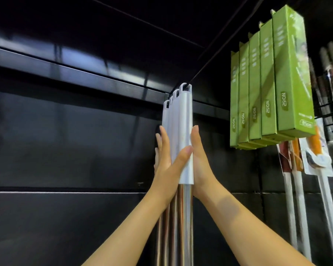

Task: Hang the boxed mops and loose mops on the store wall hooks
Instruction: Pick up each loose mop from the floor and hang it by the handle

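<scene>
On the black metal wall hook (206, 64): four loose mops hang by the loops of their pale grey plastic handle sleeves (186, 131), packed one behind another, the nearest loop furthest out along the hook.
Left hand (162, 160): flat against the left side of the bunch, fingers straight and together, thumb laid slantwise across the front of the nearest sleeve. It presses and does not grip.
Right hand (199, 160): flat against the right side, fingers straight and together, thumb out of sight.
Step in hand: by my reading, squaring up the hung mops, with the two palms squeezing them into line.
Next move: probably a push towards the wall so the loops slide back, then a gentle release. It calls for even pressure from both sides so that no loop rides off the hook.
Sleeve form: smooth matt rounded tubes, each with a slotted loop moulded on top.
Polished steel shafts (185, 217): mirror-bright tubes below the sleeves, likely slippery and apt to swing.
Long slim green cardboard boxes (288, 73): five boxed mops hung in a row well to the right, with crisp edges and printed faces.
White-shafted mops with printed cards (315, 156): below and beside the boxes, blurred.
Glossy black wall panels (65, 141): flat and reflective, crossed by horizontal ledges.
</scene>
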The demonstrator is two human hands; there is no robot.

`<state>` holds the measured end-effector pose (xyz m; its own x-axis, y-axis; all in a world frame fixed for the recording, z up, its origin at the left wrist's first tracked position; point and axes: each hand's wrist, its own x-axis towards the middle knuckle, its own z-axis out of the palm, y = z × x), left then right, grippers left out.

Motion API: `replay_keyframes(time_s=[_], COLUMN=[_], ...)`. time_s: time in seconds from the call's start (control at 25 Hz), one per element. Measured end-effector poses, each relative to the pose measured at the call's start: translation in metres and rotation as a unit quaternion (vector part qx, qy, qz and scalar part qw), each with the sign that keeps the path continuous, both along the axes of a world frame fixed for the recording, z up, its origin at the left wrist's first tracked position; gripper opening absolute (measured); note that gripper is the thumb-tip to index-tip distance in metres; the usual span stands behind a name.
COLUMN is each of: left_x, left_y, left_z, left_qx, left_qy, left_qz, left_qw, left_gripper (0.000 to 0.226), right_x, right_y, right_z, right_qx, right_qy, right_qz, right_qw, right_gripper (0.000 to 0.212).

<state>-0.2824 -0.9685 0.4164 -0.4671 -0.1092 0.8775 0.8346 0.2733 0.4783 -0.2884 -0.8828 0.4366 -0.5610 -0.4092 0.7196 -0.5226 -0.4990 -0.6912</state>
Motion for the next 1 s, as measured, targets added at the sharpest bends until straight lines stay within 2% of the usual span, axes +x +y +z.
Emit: replay_keyframes(time_s=[0.12, 0.2, 0.32, 0.48, 0.88, 1.0], left_x=[0.006, 0.011, 0.020, 0.022, 0.022, 0.020], left_y=[0.003, 0.003, 0.004, 0.002, 0.014, 0.020], left_z=[0.000, 0.002, 0.005, 0.007, -0.003, -0.018], left_qx=[-0.017, -0.036, -0.077, -0.100, -0.051, -0.008], left_qy=[0.017, 0.034, 0.042, 0.035, 0.012, 0.012], left_qz=[0.023, 0.032, 0.066, 0.100, 0.065, 0.036], left_qw=[0.999, 0.998, 0.994, 0.989, 0.996, 0.999], left_gripper=[0.083, 0.079, 0.064, 0.062, 0.065, 0.067], right_x=[0.002, 0.005, 0.010, 0.007, 0.004, -0.001], right_y=[0.002, 0.003, 0.006, 0.007, 0.000, -0.002], right_z=[-0.006, -0.007, -0.005, -0.002, -0.015, -0.029], right_qx=[-0.008, -0.013, -0.011, -0.018, -0.052, -0.049], right_qy=[0.054, 0.114, 0.145, 0.142, 0.107, 0.071], right_qz=[-0.023, -0.050, -0.080, -0.061, -0.014, 0.013], right_qw=[0.998, 0.992, 0.986, 0.988, 0.993, 0.996], right_gripper=[0.064, 0.061, 0.056, 0.043, 0.045, 0.058])
